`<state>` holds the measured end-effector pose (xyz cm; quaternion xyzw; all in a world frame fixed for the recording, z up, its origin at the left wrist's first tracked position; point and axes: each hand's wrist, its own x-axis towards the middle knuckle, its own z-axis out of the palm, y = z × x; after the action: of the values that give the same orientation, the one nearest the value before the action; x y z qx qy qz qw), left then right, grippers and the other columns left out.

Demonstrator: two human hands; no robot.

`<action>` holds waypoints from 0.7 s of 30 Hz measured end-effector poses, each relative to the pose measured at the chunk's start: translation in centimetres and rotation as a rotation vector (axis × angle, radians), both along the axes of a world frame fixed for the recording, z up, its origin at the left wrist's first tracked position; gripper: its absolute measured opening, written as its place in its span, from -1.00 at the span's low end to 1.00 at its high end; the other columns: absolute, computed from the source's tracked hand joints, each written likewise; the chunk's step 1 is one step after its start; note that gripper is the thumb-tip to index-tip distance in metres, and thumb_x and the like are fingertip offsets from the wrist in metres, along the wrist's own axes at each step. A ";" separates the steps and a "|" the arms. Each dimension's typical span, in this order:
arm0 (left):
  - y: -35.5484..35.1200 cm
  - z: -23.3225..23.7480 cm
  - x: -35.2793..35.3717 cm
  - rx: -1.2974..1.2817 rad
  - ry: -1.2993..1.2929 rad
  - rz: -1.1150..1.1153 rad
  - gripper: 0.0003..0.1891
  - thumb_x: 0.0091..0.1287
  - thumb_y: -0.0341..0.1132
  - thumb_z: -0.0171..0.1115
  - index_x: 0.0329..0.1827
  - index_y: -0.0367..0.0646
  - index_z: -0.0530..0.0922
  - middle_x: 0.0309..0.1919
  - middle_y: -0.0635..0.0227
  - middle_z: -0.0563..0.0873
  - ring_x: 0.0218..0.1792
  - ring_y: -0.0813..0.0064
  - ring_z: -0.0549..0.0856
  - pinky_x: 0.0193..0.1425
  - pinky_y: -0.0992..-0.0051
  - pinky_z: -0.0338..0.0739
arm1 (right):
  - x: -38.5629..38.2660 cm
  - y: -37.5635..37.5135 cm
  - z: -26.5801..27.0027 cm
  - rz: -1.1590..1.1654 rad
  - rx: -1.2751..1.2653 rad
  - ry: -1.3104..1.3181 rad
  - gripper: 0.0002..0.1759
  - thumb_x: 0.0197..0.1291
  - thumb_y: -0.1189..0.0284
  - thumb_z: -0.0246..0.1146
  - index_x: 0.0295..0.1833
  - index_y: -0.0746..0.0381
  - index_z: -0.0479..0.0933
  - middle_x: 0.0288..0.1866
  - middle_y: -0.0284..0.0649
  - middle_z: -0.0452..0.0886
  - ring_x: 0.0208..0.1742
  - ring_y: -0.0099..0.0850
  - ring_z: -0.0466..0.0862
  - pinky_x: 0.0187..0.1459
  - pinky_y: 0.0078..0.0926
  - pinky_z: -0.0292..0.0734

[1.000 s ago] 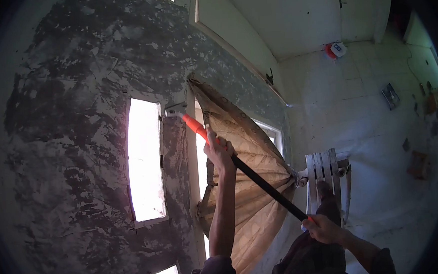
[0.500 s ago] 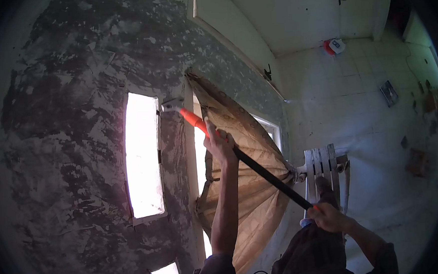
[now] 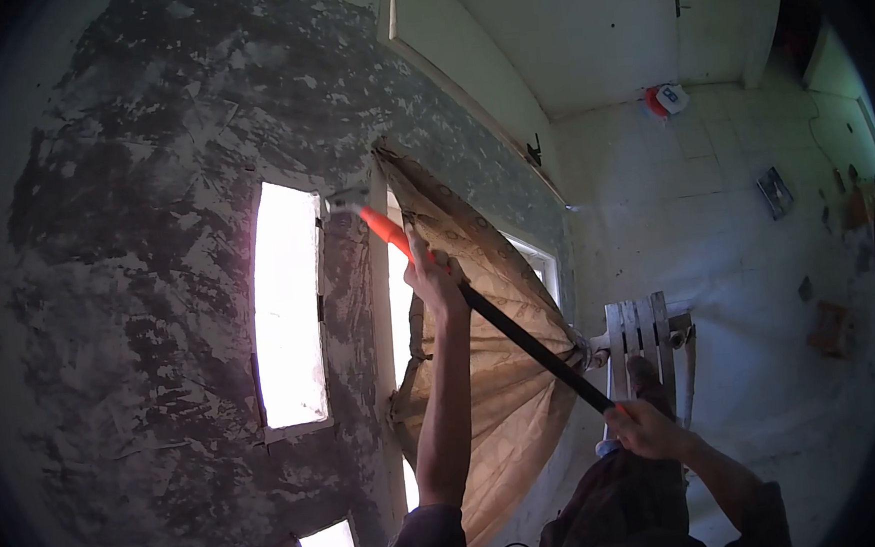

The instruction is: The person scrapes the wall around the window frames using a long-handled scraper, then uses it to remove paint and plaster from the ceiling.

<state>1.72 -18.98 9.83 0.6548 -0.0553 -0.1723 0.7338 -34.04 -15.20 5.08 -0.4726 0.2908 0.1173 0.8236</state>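
Observation:
A long scraper (image 3: 537, 349) with a black shaft and an orange neck slants across the view. Its metal head is against or close to the mottled grey wall (image 3: 180, 319), between a bright narrow window (image 3: 289, 305) and the curtained opening. My left hand (image 3: 436, 279) is wrapped round the upper shaft near the orange part, with the index finger stretched along it. Lower down, my right hand (image 3: 650, 431) grips the shaft's end. Behind the shaft a tan patterned curtain (image 3: 494, 370) hangs gathered to one side.
A slatted wooden stand (image 3: 641, 331) is below, with a foot on it. On the pale floor lie a red and white object (image 3: 665, 100), a dark-framed item (image 3: 775, 193) and a brownish box (image 3: 830, 331). A white door (image 3: 464, 51) stands at the top.
The scraper and both hands have shifted very slightly left in the view. Both hands keep their hold, and the scraper's head is more blurred.

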 end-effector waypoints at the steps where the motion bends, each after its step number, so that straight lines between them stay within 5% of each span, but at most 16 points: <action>1: -0.8 0.0 0.2 0.020 -0.009 -0.001 -0.60 0.37 0.06 0.19 -0.40 -0.06 0.34 -0.74 0.63 0.18 -0.79 0.77 0.14 -0.76 0.65 0.03 | 0.8 -0.1 -0.8 -0.031 -0.025 -0.030 -0.49 0.41 -0.05 0.00 -0.33 0.18 0.41 -0.57 -0.47 0.35 -0.54 -0.68 0.36 -0.47 -0.63 0.33; 10: -1.9 0.9 1.1 -0.030 -0.043 -0.017 -0.64 0.42 0.00 0.13 -0.40 -0.06 0.34 -0.76 0.63 0.18 -0.81 0.77 0.12 -0.79 0.65 -0.02 | 1.9 -0.6 -2.2 -0.026 -0.040 -0.065 -0.46 0.39 -0.08 0.00 -0.21 0.23 0.48 -0.56 -0.48 0.35 -0.51 -0.70 0.36 -0.45 -0.63 0.32; 21: -1.2 1.4 0.6 0.013 -0.036 -0.035 -0.58 0.39 0.05 0.15 -0.43 -0.06 0.30 -0.76 0.59 0.18 -0.82 0.73 0.16 -0.78 0.60 0.05 | 1.0 -1.6 0.9 0.019 -0.008 -0.021 -0.48 0.42 -0.06 -0.03 -0.30 0.20 0.43 -0.55 -0.48 0.35 -0.52 -0.67 0.37 -0.43 -0.61 0.35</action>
<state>2.36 -20.23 11.27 0.6615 -0.0787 -0.1734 0.7254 -33.04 -16.79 5.95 -0.4800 0.2781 0.1187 0.8235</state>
